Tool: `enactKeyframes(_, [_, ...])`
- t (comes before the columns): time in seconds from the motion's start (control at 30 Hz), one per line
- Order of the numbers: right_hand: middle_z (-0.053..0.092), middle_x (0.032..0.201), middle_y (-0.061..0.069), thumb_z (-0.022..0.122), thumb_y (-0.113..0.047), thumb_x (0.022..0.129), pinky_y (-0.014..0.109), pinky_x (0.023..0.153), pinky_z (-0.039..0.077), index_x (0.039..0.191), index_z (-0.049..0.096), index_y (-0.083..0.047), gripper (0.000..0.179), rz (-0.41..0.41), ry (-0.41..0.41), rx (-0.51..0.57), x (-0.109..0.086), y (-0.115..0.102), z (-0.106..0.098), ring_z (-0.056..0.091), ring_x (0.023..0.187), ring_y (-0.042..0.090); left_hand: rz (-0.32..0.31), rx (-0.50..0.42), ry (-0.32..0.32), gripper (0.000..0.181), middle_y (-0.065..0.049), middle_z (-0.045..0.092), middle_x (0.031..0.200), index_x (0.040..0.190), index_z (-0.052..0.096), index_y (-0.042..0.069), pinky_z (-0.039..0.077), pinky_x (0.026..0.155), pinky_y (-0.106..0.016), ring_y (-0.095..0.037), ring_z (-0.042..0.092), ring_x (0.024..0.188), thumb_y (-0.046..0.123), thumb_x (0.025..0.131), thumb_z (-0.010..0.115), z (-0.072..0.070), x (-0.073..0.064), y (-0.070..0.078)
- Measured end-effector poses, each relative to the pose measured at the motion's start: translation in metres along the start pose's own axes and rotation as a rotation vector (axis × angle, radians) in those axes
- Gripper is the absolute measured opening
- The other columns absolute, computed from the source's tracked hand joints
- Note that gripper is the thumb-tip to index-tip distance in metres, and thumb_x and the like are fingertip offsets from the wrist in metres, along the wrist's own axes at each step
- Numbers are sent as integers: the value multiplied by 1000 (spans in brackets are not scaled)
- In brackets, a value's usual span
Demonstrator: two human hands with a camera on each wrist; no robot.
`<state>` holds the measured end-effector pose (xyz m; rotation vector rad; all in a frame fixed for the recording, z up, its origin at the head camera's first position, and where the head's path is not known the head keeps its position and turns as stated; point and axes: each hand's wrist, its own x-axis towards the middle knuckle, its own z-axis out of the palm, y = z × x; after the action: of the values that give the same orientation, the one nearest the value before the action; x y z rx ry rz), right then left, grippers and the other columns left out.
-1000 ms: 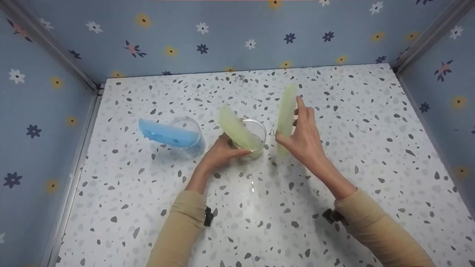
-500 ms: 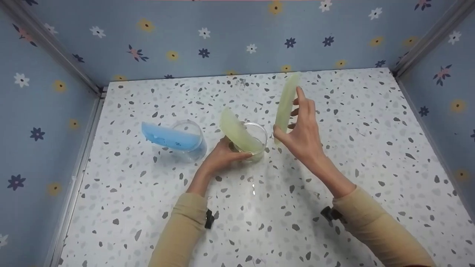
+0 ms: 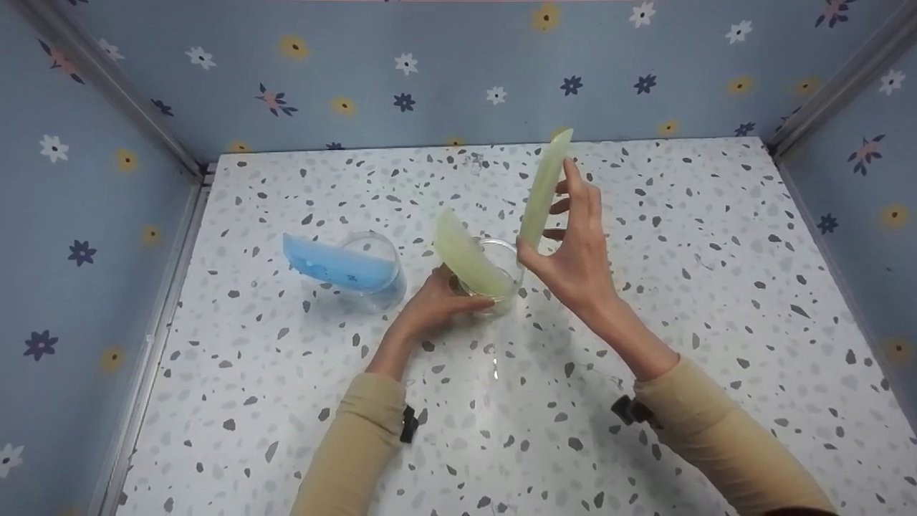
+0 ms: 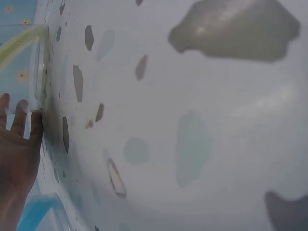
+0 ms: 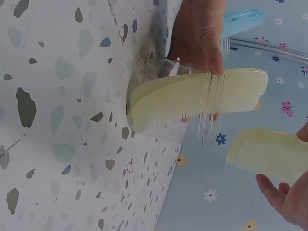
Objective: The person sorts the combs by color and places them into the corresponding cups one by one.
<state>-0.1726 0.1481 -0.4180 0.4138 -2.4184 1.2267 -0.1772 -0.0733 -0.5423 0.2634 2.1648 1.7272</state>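
My left hand [image 3: 437, 304] grips a clear cup [image 3: 506, 307] by its side, near the rim. A pale yellow-green comb [image 3: 467, 259] leans in that cup, its upper end sticking out over the rim to the left; the right wrist view shows its teeth through the wall. A second pale yellow-green comb [image 3: 544, 190] is pinched between thumb and fingers of my right hand [image 3: 582, 251]. It is raised above the table, tilted, just right of the cup, its lower end close to the rim. In the right wrist view this held comb [image 5: 272, 150] has its toothed edge toward the fingers.
Left of my left hand stands another clear cup [image 3: 390, 292] with a blue comb [image 3: 340, 266] leaning out of it to the left. The speckled white table [image 3: 680, 287] is enclosed by blue flowered panels [image 3: 458, 64] at the back and sides.
My right hand has lifted its comb and brought it left, nearer the cup. The left hand keeps its grip on the cup, and the blue comb stays put.
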Motion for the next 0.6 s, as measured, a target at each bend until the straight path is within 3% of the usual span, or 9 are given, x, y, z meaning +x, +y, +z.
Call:
enactKeyframes(0.27, [46, 137, 16, 80, -12, 81, 27, 81, 64, 164, 20, -12, 102, -79, -24, 11, 0, 0, 4, 60, 114, 20, 24, -4, -6, 87, 3, 61, 140, 150, 45, 29, 36, 124, -44, -19, 55, 134, 42, 77, 90, 3, 2, 0])
enactKeyframes(0.6, [46, 137, 16, 81, -13, 82, 31, 81, 65, 163, 22, -13, 100, -115, -79, -17, -3, -1, 14, 58, 111, 21, 22, -17, 3, 90, 5, 59, 143, 152, 42, 32, 35, 124, -45, -19, 53, 137, 42, 77, 89, 1, -1, -1])
